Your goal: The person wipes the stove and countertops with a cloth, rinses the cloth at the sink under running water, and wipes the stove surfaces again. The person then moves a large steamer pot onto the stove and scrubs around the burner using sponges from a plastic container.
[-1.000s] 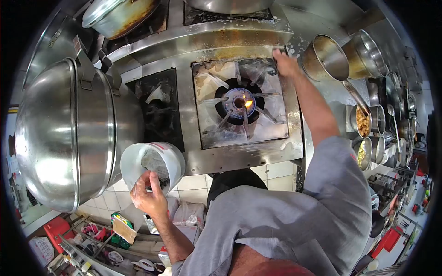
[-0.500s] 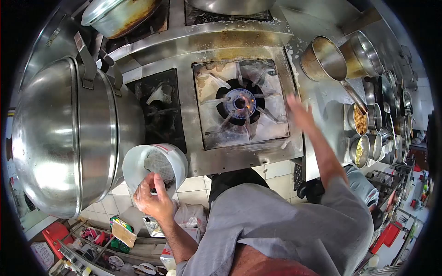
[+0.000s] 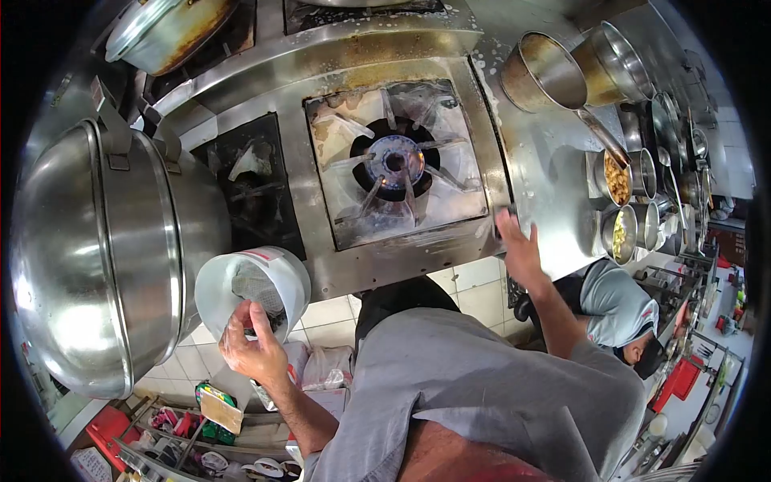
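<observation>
A white plastic bucket (image 3: 295, 281) tilts toward me in front of the stove, a grey mesh cloth (image 3: 257, 289) lying inside it. My left hand (image 3: 255, 347) looks wet and is closed on its near rim, thumb and fingers curled; part of the grip is hidden. Over the right front edge of the steel stove top (image 3: 418, 261), my right hand (image 3: 524, 255) reaches out with the thumb apart from the fingers. Something small and dark shows at its fingertips, too unclear to name. Left of it, the gas burner (image 3: 395, 161) shows small flames.
Large steel domed vessels (image 3: 60, 257) crowd the left. A long-handled pot (image 3: 546, 72) stands on the right counter, near containers of browned pieces (image 3: 617, 178) and pale chopped food (image 3: 619, 233). Another person (image 3: 614, 301) bends at the right. Shelving (image 3: 173, 434) stands behind me.
My right hand has moved toward me along the stove's right edge. The view has shifted, and more of the other person shows. My left hand stays at the bucket.
</observation>
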### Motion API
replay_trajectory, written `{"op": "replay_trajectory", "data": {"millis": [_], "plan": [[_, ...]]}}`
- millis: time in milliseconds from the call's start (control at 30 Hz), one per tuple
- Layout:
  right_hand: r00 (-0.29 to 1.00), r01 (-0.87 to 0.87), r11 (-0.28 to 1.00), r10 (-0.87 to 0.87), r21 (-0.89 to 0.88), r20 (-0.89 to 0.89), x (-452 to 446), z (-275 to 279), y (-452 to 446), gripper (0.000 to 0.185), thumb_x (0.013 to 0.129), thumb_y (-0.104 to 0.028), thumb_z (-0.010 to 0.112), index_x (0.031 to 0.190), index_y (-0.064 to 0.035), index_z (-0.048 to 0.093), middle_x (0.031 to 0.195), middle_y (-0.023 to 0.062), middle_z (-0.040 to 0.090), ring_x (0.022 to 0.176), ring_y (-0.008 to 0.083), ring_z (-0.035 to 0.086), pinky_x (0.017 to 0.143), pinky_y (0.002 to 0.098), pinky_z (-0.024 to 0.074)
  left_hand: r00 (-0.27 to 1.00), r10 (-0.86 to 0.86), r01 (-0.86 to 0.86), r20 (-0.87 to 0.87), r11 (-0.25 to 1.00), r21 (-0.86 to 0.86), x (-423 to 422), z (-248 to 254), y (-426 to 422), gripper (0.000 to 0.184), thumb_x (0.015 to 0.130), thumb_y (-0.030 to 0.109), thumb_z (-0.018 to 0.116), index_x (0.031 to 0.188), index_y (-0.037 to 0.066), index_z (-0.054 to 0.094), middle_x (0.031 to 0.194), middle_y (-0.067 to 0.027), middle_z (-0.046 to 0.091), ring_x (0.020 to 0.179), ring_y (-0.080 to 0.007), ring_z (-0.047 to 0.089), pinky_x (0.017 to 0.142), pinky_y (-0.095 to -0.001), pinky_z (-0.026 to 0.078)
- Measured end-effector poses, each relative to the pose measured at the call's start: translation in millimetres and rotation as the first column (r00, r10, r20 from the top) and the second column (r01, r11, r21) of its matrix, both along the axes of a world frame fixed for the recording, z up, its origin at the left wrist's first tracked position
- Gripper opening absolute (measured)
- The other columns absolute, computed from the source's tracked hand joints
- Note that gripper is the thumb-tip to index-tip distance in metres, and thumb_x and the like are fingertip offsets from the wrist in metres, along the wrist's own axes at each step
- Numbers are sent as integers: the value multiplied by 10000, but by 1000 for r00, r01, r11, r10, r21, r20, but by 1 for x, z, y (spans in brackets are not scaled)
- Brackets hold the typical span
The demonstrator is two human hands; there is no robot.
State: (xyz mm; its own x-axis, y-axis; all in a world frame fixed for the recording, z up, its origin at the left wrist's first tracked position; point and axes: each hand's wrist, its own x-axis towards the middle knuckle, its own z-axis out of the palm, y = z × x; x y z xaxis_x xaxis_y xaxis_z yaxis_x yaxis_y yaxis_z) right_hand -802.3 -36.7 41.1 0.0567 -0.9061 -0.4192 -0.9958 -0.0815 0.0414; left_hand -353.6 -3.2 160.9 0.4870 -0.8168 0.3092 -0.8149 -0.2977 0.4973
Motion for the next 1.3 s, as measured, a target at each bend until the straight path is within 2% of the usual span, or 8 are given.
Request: {"op": "replay_trajectory", "data": {"millis": [233, 333, 500, 700, 800, 933, 1033, 1300], "plan": [[984, -180, 945, 167, -272, -70, 10, -20, -251, 621, 850, -67, 468, 1423, -225, 286, 1501, 36, 230, 1365, 234, 267, 1076, 597, 116, 1000, 19, -19, 6, 1000, 7, 0, -5, 0, 179, 822, 218, 657, 837, 40, 673, 745, -59, 662, 656, -199, 586, 696, -343, 435], [1000, -7, 996, 8, -90, 7, 37, 7, -346, 449, 962, -206, 204, 1387, -152, 338, 1457, 84, 313, 1333, 280, 318, 1080, 588, 112, 1000, 4, -4, 3, 1000, 22, 1, -6, 4, 173, 819, 206, 662, 834, 34, 672, 748, -65, 662, 644, -199, 584, 675, -333, 441], [984, -119, 948, 152, -296, 93, 11, -25, -258, 494, 901, -80, 300, 1386, -165, 341, 1465, 60, 307, 1336, 260, 319, 1058, 597, 170, 1000, 27, -27, -14, 999, 33, -4, 1, 3, 186, 827, 222, 649, 820, 37, 664, 677, -58, 643, 602, -204, 582, 697, -347, 428], [994, 27, 999, -25, -20, 106, 9, 6, -14, 744, 759, 76, 439, 1425, -215, 283, 1505, 17, 226, 1376, 194, 247, 1046, 635, 167, 1000, -8, 8, -10, 999, 35, 2, 1, 2, 226, 847, 271, 629, 844, 49, 672, 705, -66, 643, 632, -193, 584, 668, -334, 431], [994, -108, 988, 104, -109, -37, 3, -10, -96, 758, 750, 72, 456, 1430, -206, 269, 1507, 27, 220, 1373, 202, 254, 1051, 626, 166, 1000, 13, -13, 0, 999, 31, 2, -2, 2, 231, 849, 270, 628, 851, 43, 673, 706, -71, 647, 632, -196, 589, 664, -335, 441], [954, 65, 953, 28, -294, 299, 32, -21, -296, 447, 971, -215, 215, 1395, -138, 334, 1481, 60, 265, 1363, 249, 261, 1096, 569, 82, 998, 61, -61, -11, 998, 15, -2, -3, 2, 173, 812, 229, 661, 838, 59, 674, 695, -43, 651, 613, -196, 585, 694, -344, 421], [980, 82, 983, -50, -167, 190, 32, -26, -345, 570, 863, -39, 350, 1408, -205, 316, 1495, 44, 237, 1361, 265, 267, 1077, 603, 112, 998, 68, -67, -12, 995, 72, 0, -2, 3, 177, 812, 231, 662, 827, 54, 673, 701, -45, 655, 612, -195, 587, 704, -338, 428], [999, -24, 997, 27, -67, 42, 8, 0, -41, 744, 776, 82, 407, 1439, -219, 254, 1511, 11, 211, 1391, 192, 202, 1055, 616, 153, 1000, 7, -7, -21, 1000, 15, 0, -1, 1, 155, 815, 210, 661, 826, 56, 672, 711, -36, 657, 607, -183, 578, 695, -338, 418]]}}
